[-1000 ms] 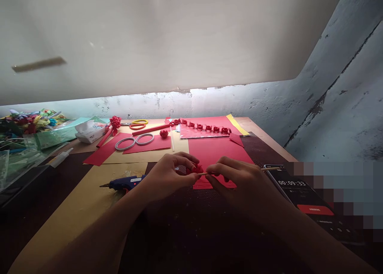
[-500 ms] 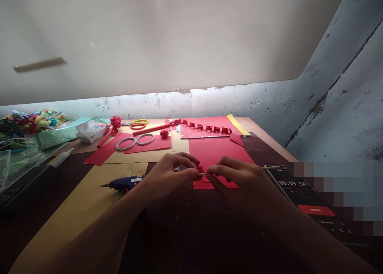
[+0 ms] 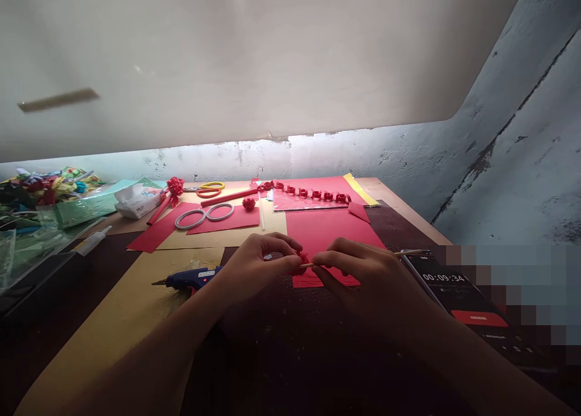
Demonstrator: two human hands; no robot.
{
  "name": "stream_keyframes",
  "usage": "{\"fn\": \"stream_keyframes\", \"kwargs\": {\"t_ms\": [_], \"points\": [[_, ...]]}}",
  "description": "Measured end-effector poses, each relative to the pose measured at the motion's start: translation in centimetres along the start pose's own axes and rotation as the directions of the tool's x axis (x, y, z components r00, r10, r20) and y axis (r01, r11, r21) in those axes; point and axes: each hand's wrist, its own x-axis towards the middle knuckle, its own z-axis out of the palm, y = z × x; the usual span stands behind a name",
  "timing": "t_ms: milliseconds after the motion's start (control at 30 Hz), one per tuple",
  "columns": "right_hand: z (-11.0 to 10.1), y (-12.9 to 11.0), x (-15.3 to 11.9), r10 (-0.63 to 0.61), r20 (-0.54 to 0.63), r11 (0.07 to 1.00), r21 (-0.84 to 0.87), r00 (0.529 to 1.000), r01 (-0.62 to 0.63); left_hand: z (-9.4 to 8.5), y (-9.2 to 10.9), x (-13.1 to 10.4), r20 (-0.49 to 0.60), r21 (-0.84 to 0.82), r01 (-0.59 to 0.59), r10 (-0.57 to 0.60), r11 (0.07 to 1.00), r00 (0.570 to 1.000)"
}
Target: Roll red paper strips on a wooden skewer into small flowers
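Note:
My left hand pinches a small red paper piece between thumb and fingers. A thin wooden stick touches that piece; my right hand is closed on the stick, whose far end comes out behind the hand on the right. Both hands are close together over the front of a red paper sheet. Cut strips show at the sheet's near edge. Just left of my left forearm lies a blue glue gun with a red light on.
Behind lie two grey rings, scissors, a red paper ball, a red flower stem and a row of red curled pieces. A phone is at right, plastic bags at left.

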Motion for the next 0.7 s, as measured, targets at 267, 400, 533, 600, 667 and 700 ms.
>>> {"fn": "stream_keyframes", "kwargs": {"t_ms": [267, 400, 533, 600, 667, 700], "points": [[0.16, 0.23, 0.01, -0.011, -0.011, 1.0, -0.012, 1.0, 0.011, 0.03, -0.11, 0.16, -0.012, 0.009, -0.004, 0.004, 1.0, 1.0], [0.0, 0.2, 0.04, -0.011, -0.003, 1.0, -0.015, 1.0, 0.011, 0.06, 0.08, 0.09, 0.008, -0.005, 0.013, -0.013, 1.0, 1.0], [-0.15, 0.11, 0.05, -0.006, -0.001, 1.0, -0.019, 1.0, 0.006, 0.04, 0.13, 0.05, 0.0, 0.004, -0.001, 0.001, 1.0, 1.0], [-0.15, 0.09, 0.04, -0.008, -0.01, 1.0, -0.029, 1.0, 0.008, 0.02, 0.03, 0.06, -0.001, -0.007, 0.003, -0.003, 1.0, 1.0], [-0.1, 0.1, 0.03, -0.015, -0.012, 0.999, -0.036, 1.0, 0.015, -0.01, -0.11, 0.06, 0.006, -0.012, 0.008, -0.008, 1.0, 1.0], [-0.06, 0.11, 0.03, -0.018, -0.011, 0.999, -0.037, 1.0, 0.018, -0.02, -0.18, 0.07, 0.006, -0.003, 0.008, -0.008, 1.0, 1.0]]}}
